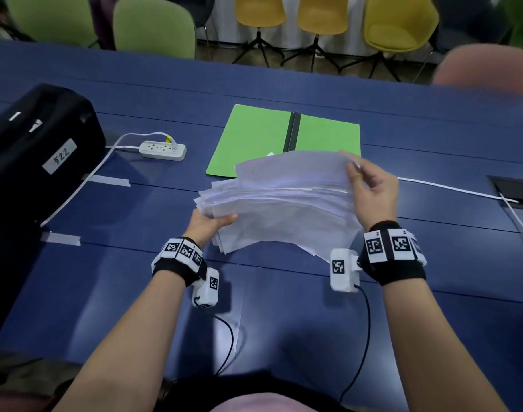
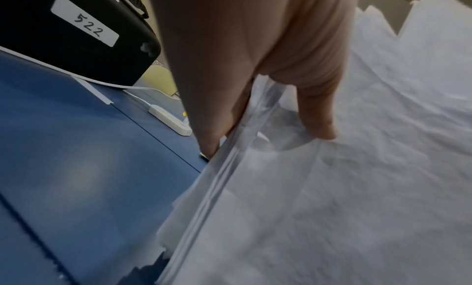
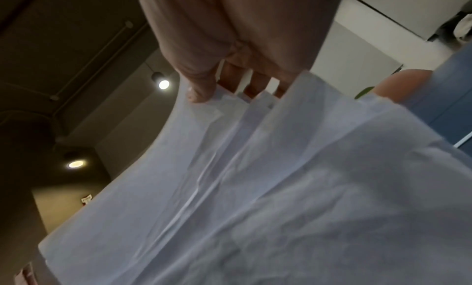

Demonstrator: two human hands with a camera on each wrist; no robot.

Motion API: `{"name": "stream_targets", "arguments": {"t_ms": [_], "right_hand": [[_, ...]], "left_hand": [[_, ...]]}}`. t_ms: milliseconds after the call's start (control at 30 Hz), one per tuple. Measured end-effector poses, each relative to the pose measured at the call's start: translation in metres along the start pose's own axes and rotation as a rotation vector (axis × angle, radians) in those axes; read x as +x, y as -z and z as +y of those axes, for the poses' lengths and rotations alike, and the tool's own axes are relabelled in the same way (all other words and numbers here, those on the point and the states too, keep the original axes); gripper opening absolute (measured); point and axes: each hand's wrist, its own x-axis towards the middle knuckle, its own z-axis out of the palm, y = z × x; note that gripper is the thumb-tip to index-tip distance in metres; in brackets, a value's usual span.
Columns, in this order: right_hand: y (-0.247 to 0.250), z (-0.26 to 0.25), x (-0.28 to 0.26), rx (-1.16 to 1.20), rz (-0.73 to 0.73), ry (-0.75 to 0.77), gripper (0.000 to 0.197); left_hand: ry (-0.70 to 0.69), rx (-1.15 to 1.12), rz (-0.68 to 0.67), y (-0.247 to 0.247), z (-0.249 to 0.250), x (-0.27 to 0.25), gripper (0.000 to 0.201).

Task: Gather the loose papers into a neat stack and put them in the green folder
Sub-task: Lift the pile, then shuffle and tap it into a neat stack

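Papers (image 1: 284, 200): white sheaf, unevenly fanned, edges not aligned; held above the blue table (image 1: 135, 292) between both hands, bowed upward in the middle, just in front of the folder and overlapping its near edge in the head view.
Left hand (image 1: 208, 226): grips the sheaf's left end; in the left wrist view the thumb (image 2: 316, 115) presses on top and the fingers (image 2: 212, 115) curl under the edge.
Right hand (image 1: 373, 188): pinches the right end, raised higher than the left; thumb (image 3: 199, 83) on the near face, fingers (image 3: 255, 83) behind the sheets.
Green folder (image 1: 254, 138): open flat on the table, dark spine upward, both leaves spread; one small white corner shows on it beside the sheaf.
Power strip (image 1: 162, 150): white, left of the folder, one plug with a yellow tag inserted, cable running left.
Black case (image 1: 37, 144): at the table's left edge, white label reading 522.
Chairs (image 1: 313, 13): green and yellow, beyond the far edge.
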Motion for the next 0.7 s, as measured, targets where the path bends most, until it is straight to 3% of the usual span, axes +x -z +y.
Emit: {"name": "stream_targets", "arguments": {"t_ms": [67,233,300,433,533,700], "right_hand": [[-0.003,0.001,-0.002,-0.032,-0.018,0.002,0.025],[0.001,-0.003,-0.006,-0.026,0.337,0.106,0.024],[0.004,-0.006,-0.003,-0.142,0.367,0.184,0.026],[-0.006,-0.016,0.002,-0.395,0.081,0.365,0.041],[-0.026,-0.020,0.006,-0.551,-0.087,0.430,0.041],[-0.053,-0.029,0.011,-0.640,-0.202,0.438,0.029]], "left_hand": [[-0.012,-0.003,0.001,-0.002,-0.001,0.001,0.036],[-0.032,0.027,-0.014,-0.002,-0.001,0.003,0.033],[-0.031,0.031,-0.021,-0.001,-0.002,0.005,0.034],[-0.020,0.045,-0.029,-0.001,0.000,0.005,0.037],[-0.024,0.049,-0.050,0.000,0.002,0.004,0.038],[-0.014,0.075,-0.055,0.004,0.000,0.004,0.036]]}}
